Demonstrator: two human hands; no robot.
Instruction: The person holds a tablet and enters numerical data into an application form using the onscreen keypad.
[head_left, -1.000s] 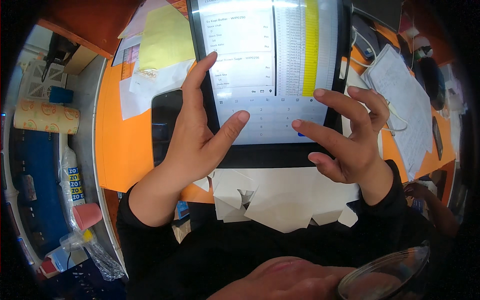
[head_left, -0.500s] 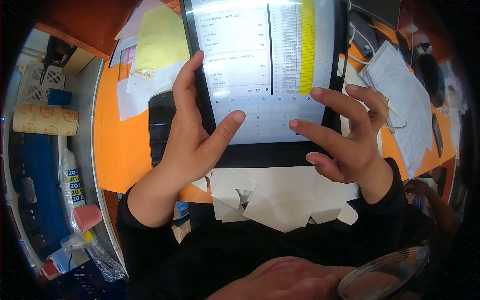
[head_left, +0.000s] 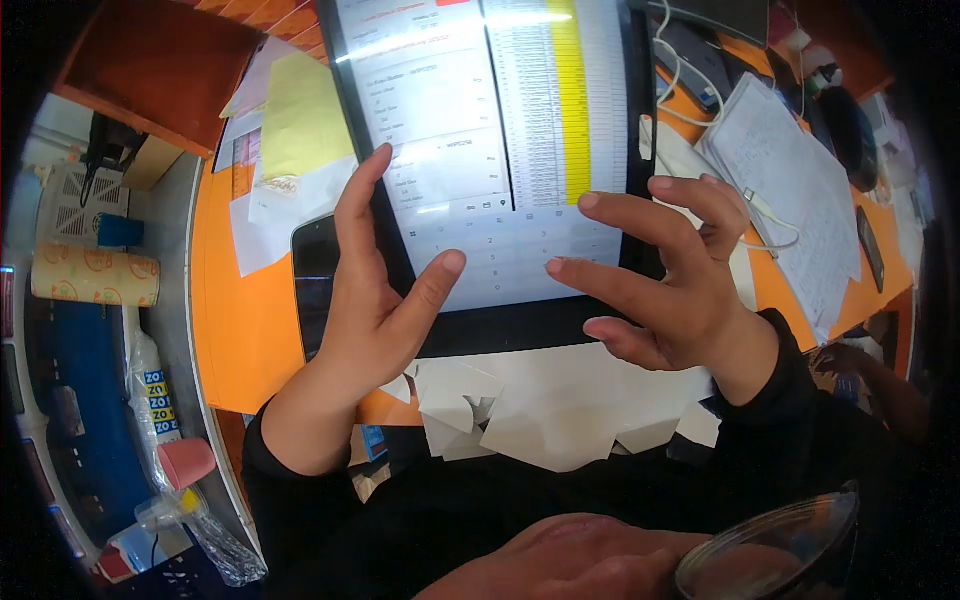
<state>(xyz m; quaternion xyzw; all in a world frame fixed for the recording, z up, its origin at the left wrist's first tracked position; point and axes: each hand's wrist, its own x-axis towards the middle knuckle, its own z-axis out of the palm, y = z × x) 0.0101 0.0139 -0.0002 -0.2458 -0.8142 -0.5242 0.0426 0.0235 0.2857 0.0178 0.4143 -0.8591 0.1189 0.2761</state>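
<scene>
A large tablet (head_left: 500, 285) in a black frame lies in front of me, its lit screen split between a list and a table with a yellow column. A number keypad fills the lower screen. My left hand (head_left: 365, 300) grips the tablet's left edge, its index finger along the frame and its thumb over the keypad. Above the right part of the keypad, my right hand (head_left: 685, 265) has its fingers spread and holds nothing. Its index fingertip is at the keys; whether it touches the glass I cannot tell.
Yellow paper (head_left: 305, 115) and white sheets lie left on the orange desk (head_left: 235, 350), near a dark flat device (head_left: 315, 265). Handwritten sheets (head_left: 780, 180) and a white cable (head_left: 775, 240) lie right. Cut white card (head_left: 570, 405) sits before me. A pink cup (head_left: 187, 463) stands lower left.
The view has shifted, so the tablet appears slightly lower and farther left. More of the list's top shows. Both hands keep nearly the same pose, with the right index finger still at the keypad.
</scene>
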